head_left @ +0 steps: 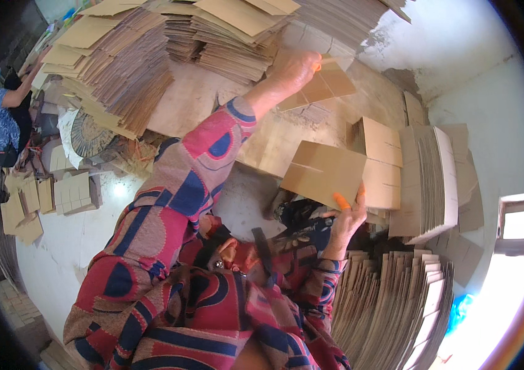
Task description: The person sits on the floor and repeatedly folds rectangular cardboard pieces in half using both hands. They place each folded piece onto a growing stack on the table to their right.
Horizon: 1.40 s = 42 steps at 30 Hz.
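Observation:
My left hand (pixel 294 73) reaches far forward, its fingers curled closed at the upper edge of a creased brown cardboard sheet (pixel 322 87). An orange cover shows on one fingertip there; the other fingertips are hidden. Closer to me, my right hand (pixel 349 223) grips the near right corner of another flat cardboard sheet (pixel 322 165). Orange covers sit on its thumb and a finger, and the thumb lies on top of the sheet. Right behind that corner stand more creased cardboard pieces (pixel 382 148).
Tall cardboard stacks (pixel 120 68) rise at the far left, with another stack (pixel 228 46) beside them. Upright bundles (pixel 425 185) lean by the right wall, and packed sheets (pixel 391 302) stand beside my right forearm. A person in blue (pixel 4 117) works at the far left.

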Motion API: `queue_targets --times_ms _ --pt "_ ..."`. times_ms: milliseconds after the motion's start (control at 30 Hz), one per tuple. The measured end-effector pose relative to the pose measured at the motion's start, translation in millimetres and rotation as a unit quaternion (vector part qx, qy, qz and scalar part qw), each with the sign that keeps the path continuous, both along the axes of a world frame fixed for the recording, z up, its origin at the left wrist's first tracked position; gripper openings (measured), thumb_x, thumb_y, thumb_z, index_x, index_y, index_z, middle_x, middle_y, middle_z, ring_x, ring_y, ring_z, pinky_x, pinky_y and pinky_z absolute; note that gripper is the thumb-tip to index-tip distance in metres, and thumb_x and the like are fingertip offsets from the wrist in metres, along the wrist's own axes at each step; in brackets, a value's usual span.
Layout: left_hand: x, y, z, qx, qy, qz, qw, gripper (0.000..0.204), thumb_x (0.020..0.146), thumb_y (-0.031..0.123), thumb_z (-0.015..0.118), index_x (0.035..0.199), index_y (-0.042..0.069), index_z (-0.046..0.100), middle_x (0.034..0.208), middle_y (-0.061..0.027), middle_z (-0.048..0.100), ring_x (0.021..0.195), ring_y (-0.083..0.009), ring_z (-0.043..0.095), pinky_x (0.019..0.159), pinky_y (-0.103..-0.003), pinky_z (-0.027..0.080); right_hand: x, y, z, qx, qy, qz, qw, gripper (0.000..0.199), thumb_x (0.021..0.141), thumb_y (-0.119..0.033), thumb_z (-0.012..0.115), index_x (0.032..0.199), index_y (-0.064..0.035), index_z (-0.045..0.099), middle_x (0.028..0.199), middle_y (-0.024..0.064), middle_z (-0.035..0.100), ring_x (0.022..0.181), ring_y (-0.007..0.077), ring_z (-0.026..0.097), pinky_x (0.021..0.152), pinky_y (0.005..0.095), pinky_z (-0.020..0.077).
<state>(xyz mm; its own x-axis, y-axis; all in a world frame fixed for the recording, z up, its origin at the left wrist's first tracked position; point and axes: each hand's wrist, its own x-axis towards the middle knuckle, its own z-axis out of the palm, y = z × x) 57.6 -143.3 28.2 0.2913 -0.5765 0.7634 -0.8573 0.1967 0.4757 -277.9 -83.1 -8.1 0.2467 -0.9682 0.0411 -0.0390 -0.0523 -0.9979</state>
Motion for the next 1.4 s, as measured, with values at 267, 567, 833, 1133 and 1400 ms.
queue_targets --times_ms 267,567,833,1133,1400 --pt "-55.6 100.3 63.2 0.077 -0.096 -0.021 0.992 0.006 0.082 0.004 0.059 0.085 0.000 0.062 0.070 -0.0193 0.058 0.068 -0.0371 0.060 0.059 -0.045 0.046 -36.5 10.2 84.6 -0.151 0.055 -0.134 0.978 0.067 0.080 0.011 0.059 0.143 -0.0053 0.043 0.139 0.0119 0.049 0.085 0.0154 0.063 0.043 0.0178 0.0498" --pt "-74.6 170.8 14.3 0.336 -0.071 -0.038 0.938 0.009 0.072 0.007 0.061 0.071 -0.001 0.057 0.068 -0.0220 0.057 0.070 -0.0438 0.057 0.062 -0.051 0.044 -25.1 15.8 165.6 -0.229 -0.028 -0.123 0.965 0.061 0.075 0.013 0.056 0.135 0.0017 0.050 0.118 0.0175 0.060 0.066 0.0159 0.062 0.039 0.0189 0.0424" --pt "-67.4 147.4 -23.6 0.294 -0.053 -0.047 0.953 0.012 0.073 0.010 0.066 0.072 -0.001 0.061 0.071 -0.0231 0.059 0.071 -0.0434 0.060 0.063 -0.049 0.047 12.9 7.1 171.2 -0.184 -0.007 0.057 0.981 0.057 0.076 0.009 0.056 0.133 0.0091 0.049 0.106 0.0151 0.065 0.066 0.0111 0.061 0.042 0.0177 0.0427" --pt "-68.9 140.9 -16.3 0.353 -0.027 -0.046 0.934 0.010 0.071 0.006 0.066 0.075 -0.003 0.065 0.074 -0.0250 0.062 0.076 -0.0433 0.063 0.067 -0.049 0.050 33.2 -15.0 156.7 -0.147 0.060 0.127 0.979 0.062 0.077 0.011 0.057 0.138 0.0029 0.046 0.124 0.0154 0.059 0.077 0.0123 0.064 0.043 0.0185 0.0483" --pt "-69.5 142.3 -10.8 0.359 -0.008 -0.080 0.930 0.011 0.069 0.005 0.065 0.074 -0.004 0.065 0.075 -0.0258 0.062 0.076 -0.0426 0.063 0.066 -0.049 0.049 36.4 -19.3 162.9 -0.146 0.071 0.140 0.977 0.062 0.077 0.011 0.056 0.138 0.0006 0.048 0.126 0.0156 0.058 0.080 0.0131 0.064 0.044 0.0192 0.0496"
